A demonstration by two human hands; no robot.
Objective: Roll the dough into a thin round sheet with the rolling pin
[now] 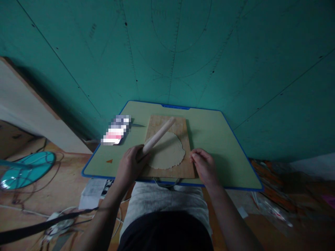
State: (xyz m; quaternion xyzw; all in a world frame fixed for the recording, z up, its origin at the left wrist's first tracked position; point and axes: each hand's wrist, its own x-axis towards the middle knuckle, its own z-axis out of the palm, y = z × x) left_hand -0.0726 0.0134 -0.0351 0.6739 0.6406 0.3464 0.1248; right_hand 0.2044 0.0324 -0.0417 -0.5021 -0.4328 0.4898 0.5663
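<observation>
My left hand [132,162] is closed round the lower end of a pale rolling pin [160,133], which slants up and to the right. Under the pin, a flat sheet of rolled dough [167,153] with an uneven edge lies on a wooden cutting board [180,122]. Just off the board's right edge is my right hand [204,163], its fingertips pinched together. Whatever may be between those fingertips is too small to make out.
The board rests on a small green table [225,146] with a blue rim. On its left lie a phone [116,130] with a blurred screen and a knife [137,124]. A green wall [170,52] rises behind. Cables and a power strip [59,223] lie on the floor.
</observation>
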